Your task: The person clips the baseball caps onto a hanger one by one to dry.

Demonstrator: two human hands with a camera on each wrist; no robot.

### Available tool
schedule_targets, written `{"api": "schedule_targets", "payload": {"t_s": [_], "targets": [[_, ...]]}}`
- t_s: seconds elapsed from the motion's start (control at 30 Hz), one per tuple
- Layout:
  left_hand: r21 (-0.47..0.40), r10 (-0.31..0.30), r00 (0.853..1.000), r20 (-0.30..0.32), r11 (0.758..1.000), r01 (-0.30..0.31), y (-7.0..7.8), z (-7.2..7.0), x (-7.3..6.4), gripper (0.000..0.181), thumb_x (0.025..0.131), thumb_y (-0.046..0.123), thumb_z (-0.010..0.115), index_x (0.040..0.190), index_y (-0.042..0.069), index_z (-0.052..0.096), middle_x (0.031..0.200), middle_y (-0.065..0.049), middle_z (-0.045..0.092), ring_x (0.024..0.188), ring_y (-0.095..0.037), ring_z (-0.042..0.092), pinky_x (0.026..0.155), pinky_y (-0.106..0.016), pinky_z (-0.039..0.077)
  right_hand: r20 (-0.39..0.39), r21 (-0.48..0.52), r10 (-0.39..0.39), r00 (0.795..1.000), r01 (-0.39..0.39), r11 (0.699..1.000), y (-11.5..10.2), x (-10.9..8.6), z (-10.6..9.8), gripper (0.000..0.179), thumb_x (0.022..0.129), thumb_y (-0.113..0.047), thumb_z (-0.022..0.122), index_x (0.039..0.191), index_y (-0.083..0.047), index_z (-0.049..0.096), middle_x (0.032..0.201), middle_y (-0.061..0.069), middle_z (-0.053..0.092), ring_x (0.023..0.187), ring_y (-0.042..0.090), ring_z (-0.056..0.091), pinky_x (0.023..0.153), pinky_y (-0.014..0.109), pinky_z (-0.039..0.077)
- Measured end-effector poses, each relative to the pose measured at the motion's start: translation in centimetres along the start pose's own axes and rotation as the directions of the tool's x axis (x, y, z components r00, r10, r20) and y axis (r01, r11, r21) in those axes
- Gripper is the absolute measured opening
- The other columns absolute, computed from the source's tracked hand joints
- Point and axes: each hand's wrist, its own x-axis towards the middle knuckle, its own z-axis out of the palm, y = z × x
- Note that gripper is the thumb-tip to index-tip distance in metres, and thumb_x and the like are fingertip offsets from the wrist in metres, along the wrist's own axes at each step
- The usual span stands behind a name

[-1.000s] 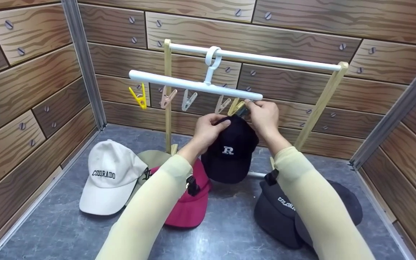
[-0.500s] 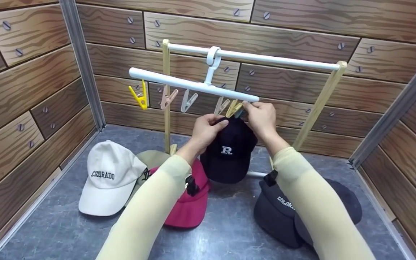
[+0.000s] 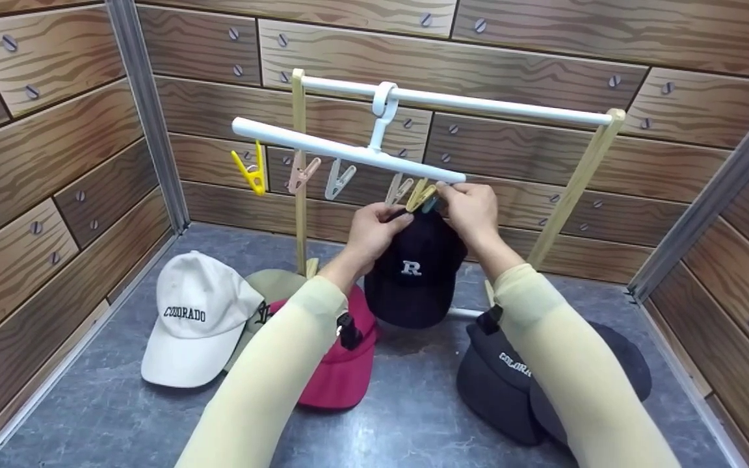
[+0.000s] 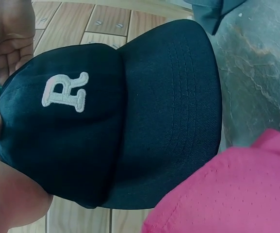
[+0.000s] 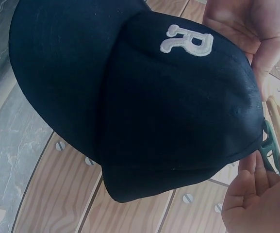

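Note:
A dark navy cap [image 3: 413, 296] with a white letter R hangs crown up beneath the right half of a white clip hanger [image 3: 342, 151]. My left hand [image 3: 369, 235] pinches the cap's crown at its upper left, thumb in front. At the crown's top right, my right hand [image 3: 475, 207] pinches a green clothespin [image 5: 270, 144]. In the right wrist view that clothespin meets the crown's edge; its jaws' exact hold is partly hidden. A dull-yellow clothespin [image 3: 419, 196] and a beige clothespin [image 3: 399, 190] hang just left of it.
The hanger hooks over a white rail [image 3: 498, 105] on wooden posts. Farther left hang yellow [image 3: 254, 174], pink [image 3: 303, 174] and pale grey [image 3: 339, 180] clothespins. Below lie a white cap [image 3: 192, 318], an olive cap [image 3: 277, 284], a red cap [image 3: 342, 374] and dark caps [image 3: 495, 390].
The hanger has tilted a little, its left end higher and its right end slightly lower and to the left. Both hands keep their hold, with only small shifts of the cap.

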Motion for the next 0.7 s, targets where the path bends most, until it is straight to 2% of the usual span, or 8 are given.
{"api": "schedule_targets", "payload": {"t_s": [0.17, 0.57, 0.7], "targets": [[-0.018, -0.016, 1.000, 0.003, 1.000, 0.016, 0.05, 0.41, 0.14, 0.030, 0.097, 0.008, 0.085, 0.123, -0.006, 0.080, 0.114, -0.013, 0.083, 0.093, -0.010, 0.069, 0.085, -0.023, 0.056, 0.028, 0.056, 0.033, 0.999, -0.034, 0.998, -0.11, -0.08, -0.13, 0.044, 0.103, -0.029, 0.077, 0.062, -0.016, 0.071, 0.052, -0.011, 0.056, 0.051, 0.006, 0.053, 0.052, 0.021, 0.041], [-0.024, -0.041, 0.999, -0.018, 0.999, 0.041, 0.45, 0.52, 0.03, 0.028, 0.096, 0.008, 0.087, 0.120, -0.005, 0.080, 0.118, -0.013, 0.082, 0.095, -0.010, 0.068, 0.086, -0.023, 0.055, 0.019, 0.013, 0.013, 1.000, -0.013, 1.000, 0.22, 0.01, -0.09, 0.046, 0.102, -0.031, 0.078, 0.058, -0.020, 0.070, 0.053, -0.013, 0.055, 0.059, 0.009, 0.052, 0.062, 0.026, 0.038], [-0.029, -0.034, 0.999, -0.019, 0.999, 0.034, 0.47, 0.60, 0.10, 0.026, 0.095, 0.006, 0.086, 0.118, -0.005, 0.080, 0.119, -0.013, 0.082, 0.095, -0.010, 0.068, 0.086, -0.023, 0.055, 0.022, 0.018, 0.012, 1.000, -0.013, 1.000, 0.28, -0.05, -0.13, 0.044, 0.102, -0.029, 0.078, 0.059, -0.019, 0.073, 0.054, -0.013, 0.058, 0.059, 0.007, 0.055, 0.062, 0.024, 0.041]]}}
